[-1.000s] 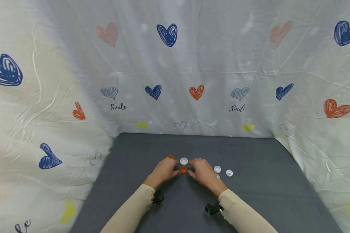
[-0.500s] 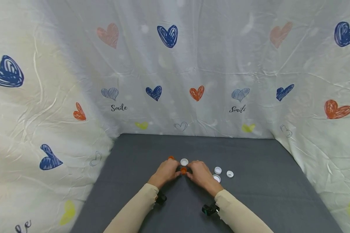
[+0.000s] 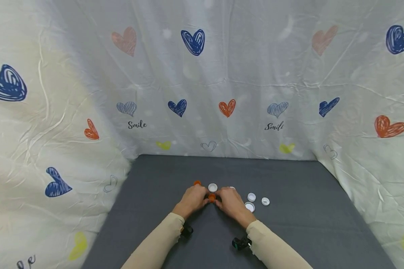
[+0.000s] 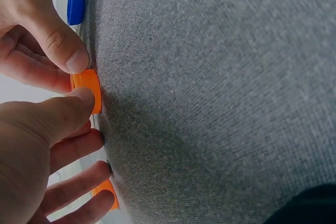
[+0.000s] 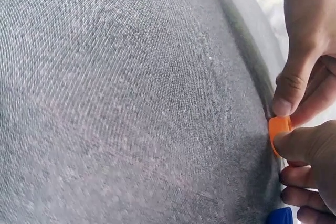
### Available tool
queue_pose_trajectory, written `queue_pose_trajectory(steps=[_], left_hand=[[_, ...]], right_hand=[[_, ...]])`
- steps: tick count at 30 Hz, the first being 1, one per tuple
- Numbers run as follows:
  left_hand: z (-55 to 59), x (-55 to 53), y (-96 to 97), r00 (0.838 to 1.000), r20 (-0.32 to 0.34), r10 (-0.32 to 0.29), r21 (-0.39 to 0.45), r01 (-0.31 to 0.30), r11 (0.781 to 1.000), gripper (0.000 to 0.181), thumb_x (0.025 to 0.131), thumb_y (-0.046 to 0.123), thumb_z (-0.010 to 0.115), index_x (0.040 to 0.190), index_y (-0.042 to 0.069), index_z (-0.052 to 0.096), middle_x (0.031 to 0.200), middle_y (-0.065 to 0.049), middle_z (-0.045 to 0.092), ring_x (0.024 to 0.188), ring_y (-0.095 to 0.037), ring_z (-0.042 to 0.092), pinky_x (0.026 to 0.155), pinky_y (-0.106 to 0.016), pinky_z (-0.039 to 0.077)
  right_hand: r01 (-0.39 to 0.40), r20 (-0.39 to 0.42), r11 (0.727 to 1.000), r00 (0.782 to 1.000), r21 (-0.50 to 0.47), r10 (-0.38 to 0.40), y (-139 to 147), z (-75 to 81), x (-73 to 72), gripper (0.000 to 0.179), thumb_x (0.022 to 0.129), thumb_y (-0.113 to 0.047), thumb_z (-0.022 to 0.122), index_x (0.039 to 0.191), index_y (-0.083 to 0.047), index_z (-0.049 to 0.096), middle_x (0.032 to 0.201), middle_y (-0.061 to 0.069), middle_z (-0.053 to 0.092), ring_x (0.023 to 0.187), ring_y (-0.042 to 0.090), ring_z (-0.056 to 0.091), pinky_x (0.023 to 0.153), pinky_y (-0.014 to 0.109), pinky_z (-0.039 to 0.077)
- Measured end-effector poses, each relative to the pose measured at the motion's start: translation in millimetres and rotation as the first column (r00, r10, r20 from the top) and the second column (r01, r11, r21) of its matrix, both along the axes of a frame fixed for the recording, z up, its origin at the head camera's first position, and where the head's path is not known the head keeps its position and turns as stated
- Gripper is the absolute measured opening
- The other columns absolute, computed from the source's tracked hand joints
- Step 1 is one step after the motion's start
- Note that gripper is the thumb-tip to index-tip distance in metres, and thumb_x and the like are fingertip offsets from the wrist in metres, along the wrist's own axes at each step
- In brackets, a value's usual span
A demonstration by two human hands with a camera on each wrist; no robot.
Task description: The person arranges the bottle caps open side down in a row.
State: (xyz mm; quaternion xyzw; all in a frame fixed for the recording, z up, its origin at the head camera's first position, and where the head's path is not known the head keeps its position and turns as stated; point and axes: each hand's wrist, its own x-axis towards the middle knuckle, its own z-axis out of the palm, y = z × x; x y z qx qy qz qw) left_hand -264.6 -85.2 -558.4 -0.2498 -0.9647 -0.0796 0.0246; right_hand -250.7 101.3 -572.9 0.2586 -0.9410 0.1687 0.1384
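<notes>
An orange bottle cap lies on the grey tabletop between the two hands. My left hand pinches its left side, with the thumb against the near edge in the left wrist view. From the other side my right hand pinches the same cap, its thumb on the near face in the right wrist view. Just beyond is a white round cap. Another orange cap sits past the left fingers. Beside the right fingers a blue cap shows. Fingertips behind the held cap are partly hidden.
Right of the right hand lie white caps: one nearer cap, one farther cap and one rightmost cap. A white rim peeks out behind the right hand. Heart-printed cloth hangs around the grey tabletop.
Both hands have closed in on the orange cap, the left one shifting slightly right and the right one left. White caps behind the right hand have come into sight.
</notes>
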Motion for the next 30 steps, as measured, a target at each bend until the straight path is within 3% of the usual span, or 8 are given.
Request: queue_pose_trajectory(steps=[9, 14, 20, 25, 30], left_hand=[[0.2, 1.1, 0.4, 0.999, -0.022, -0.023, -0.024, 0.023, 0.999, 0.011, 0.086, 0.035, 0.080, 0.095, 0.028, 0.079, 0.083, 0.004, 0.073, 0.069, -0.013, 0.065, 0.062, -0.034, 0.055], [1.5, 1.3, -2.2, 0.996, -0.072, -0.044, -0.002, 0.044, 0.999, 0.011, 0.086, 0.034, 0.080, 0.095, 0.027, 0.079, 0.082, 0.004, 0.073, 0.069, -0.014, 0.066, 0.061, -0.036, 0.055], [8.6, 4.1, -5.8, 0.994, -0.100, -0.046, 0.004, 0.046, 0.999, 0.016, 0.086, 0.034, 0.080, 0.101, 0.029, 0.079, 0.084, 0.003, 0.074, 0.071, -0.015, 0.067, 0.062, -0.036, 0.055], [12.5, 7.3, -8.5, 0.992, -0.118, -0.039, 0.012, 0.041, 0.999, 0.020, 0.086, 0.033, 0.081, 0.106, 0.029, 0.079, 0.086, 0.004, 0.073, 0.070, -0.013, 0.066, 0.062, -0.035, 0.055], [17.2, 13.2, -11.9, 0.987, -0.153, -0.049, 0.035, 0.055, 0.998, 0.021, 0.086, 0.033, 0.081, 0.106, 0.028, 0.079, 0.088, 0.006, 0.073, 0.071, -0.012, 0.065, 0.062, -0.033, 0.056]], right_hand=[[-0.003, 0.004, 1.000, 1.000, -0.017, 0.003, 0, 0.5, 3.3, 0.016, 0.081, -0.022, 0.084, 0.096, -0.021, 0.080, 0.079, -0.001, 0.069, 0.077, 0.023, 0.066, 0.072, 0.043, 0.053], [-0.020, -0.014, 0.999, 1.000, -0.029, 0.020, 1, 5.1, 4.9, 0.016, 0.081, -0.022, 0.084, 0.096, -0.019, 0.080, 0.077, 0.000, 0.067, 0.076, 0.023, 0.065, 0.075, 0.045, 0.053], [-0.028, -0.029, 0.999, 0.999, -0.035, 0.027, 0, 11.5, 4.9, 0.014, 0.082, -0.021, 0.083, 0.095, -0.016, 0.080, 0.077, 0.000, 0.067, 0.075, 0.023, 0.064, 0.072, 0.044, 0.053], [-0.038, -0.035, 0.998, 0.999, -0.047, 0.037, 0, 16.0, 6.3, 0.018, 0.084, -0.021, 0.082, 0.100, -0.013, 0.080, 0.089, 0.001, 0.072, 0.084, 0.023, 0.067, 0.078, 0.044, 0.055], [-0.062, -0.066, 0.996, 0.996, -0.064, 0.058, -1, 20.9, 9.9, 0.019, 0.082, -0.020, 0.082, 0.100, -0.012, 0.080, 0.088, 0.002, 0.072, 0.083, 0.023, 0.067, 0.078, 0.045, 0.055]])
